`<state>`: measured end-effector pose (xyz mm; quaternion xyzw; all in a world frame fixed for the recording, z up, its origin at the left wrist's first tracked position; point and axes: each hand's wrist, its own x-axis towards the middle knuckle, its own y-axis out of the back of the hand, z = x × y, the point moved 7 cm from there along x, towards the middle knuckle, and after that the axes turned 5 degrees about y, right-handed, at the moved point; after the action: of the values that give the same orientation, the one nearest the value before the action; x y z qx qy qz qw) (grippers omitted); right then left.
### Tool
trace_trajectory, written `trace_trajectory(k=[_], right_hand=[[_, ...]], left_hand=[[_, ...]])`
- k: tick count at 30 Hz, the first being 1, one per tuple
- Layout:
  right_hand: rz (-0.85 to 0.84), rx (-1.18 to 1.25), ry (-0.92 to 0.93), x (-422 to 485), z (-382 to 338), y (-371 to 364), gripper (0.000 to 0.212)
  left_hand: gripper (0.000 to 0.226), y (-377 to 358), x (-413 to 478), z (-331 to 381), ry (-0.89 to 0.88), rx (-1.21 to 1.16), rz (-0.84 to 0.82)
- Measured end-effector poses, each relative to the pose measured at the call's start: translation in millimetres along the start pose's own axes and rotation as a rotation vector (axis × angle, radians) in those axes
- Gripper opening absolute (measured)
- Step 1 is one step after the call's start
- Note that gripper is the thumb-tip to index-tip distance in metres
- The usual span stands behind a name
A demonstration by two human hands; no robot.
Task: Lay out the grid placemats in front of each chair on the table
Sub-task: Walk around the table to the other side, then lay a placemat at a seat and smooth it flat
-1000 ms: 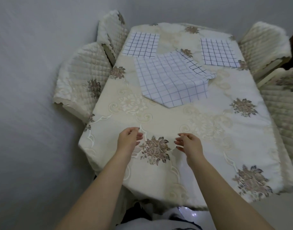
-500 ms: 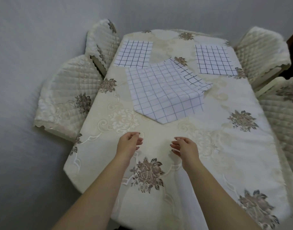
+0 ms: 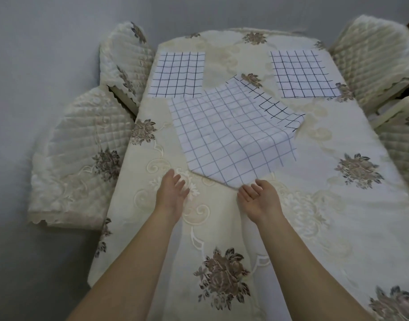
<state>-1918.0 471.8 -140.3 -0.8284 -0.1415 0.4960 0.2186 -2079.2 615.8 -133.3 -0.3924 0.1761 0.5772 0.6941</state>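
Note:
A skewed stack of white grid placemats (image 3: 231,135) lies in the middle of the cream floral tablecloth (image 3: 222,228). One grid placemat (image 3: 179,74) lies flat at the far left, in front of a quilted chair (image 3: 124,61). Another placemat (image 3: 303,74) lies flat at the far right, in front of the far right chair (image 3: 372,54). My left hand (image 3: 172,192) hovers open just left of the stack's near corner. My right hand (image 3: 260,196) is open, its fingertips at that near corner. Neither hand holds anything.
A second quilted chair (image 3: 76,163) stands at the near left side of the table, and another chair (image 3: 400,140) shows at the right edge. A grey wall runs along the left and back. Brown flower motifs (image 3: 222,276) dot the cloth.
Both hands have moved forward across the cloth to the stack's near corner, and their fingers have spread open. My view has moved closer over the table.

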Motion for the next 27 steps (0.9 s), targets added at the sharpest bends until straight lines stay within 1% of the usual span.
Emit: trace_trajectory(k=[2,4,5,7,10,12,14,16,19,20,22,23,25,27], right_hand=[[0.005,0.075,-0.013,5,3,-6,0.063],[0.043,0.115,-0.019,9,6,-8,0.064],[0.071,0.112,-0.016,11,7,-7,0.061],[0.092,0.086,-0.011,14,9,-9,0.046],[0.089,0.037,0.000,22,13,-13,0.015],[0.086,-0.028,0.031,23,15,-18,0.012],[0.071,-0.092,0.075,24,15,-22,0.007],[0.061,-0.156,0.120,22,15,-27,0.004],[0.049,-0.289,0.179,20,16,-30,0.003],[0.042,-0.314,0.196,18,17,-31,0.008],[0.019,-0.320,0.225,15,19,-31,0.016],[0.005,-0.307,0.232,13,20,-30,0.016],[-0.018,-0.242,0.229,9,23,-24,0.007],[-0.045,-0.146,0.225,4,26,-19,0.010]], left_hand=[[0.052,-3,14,9,0.025,-0.045,-0.002],[0.055,-4,29,13,0.050,-0.078,-0.013],[0.055,-4,35,13,0.061,-0.092,-0.026],[0.056,-6,45,14,0.084,-0.131,-0.058],[0.056,-12,49,15,0.134,-0.189,-0.099],[0.054,-14,52,15,0.168,-0.197,-0.122],[0.049,-16,55,14,0.198,-0.153,-0.135],[0.040,-18,56,12,0.210,-0.061,-0.134],[0.017,-22,57,8,0.184,0.107,-0.111],[0.008,-24,57,7,0.178,0.159,-0.105],[0.009,-27,57,3,0.175,0.242,-0.091],[0.010,-27,56,1,0.177,0.272,-0.087],[0.011,-30,53,-3,0.191,0.303,-0.101],[0.010,-34,47,-8,0.217,0.311,-0.133]])
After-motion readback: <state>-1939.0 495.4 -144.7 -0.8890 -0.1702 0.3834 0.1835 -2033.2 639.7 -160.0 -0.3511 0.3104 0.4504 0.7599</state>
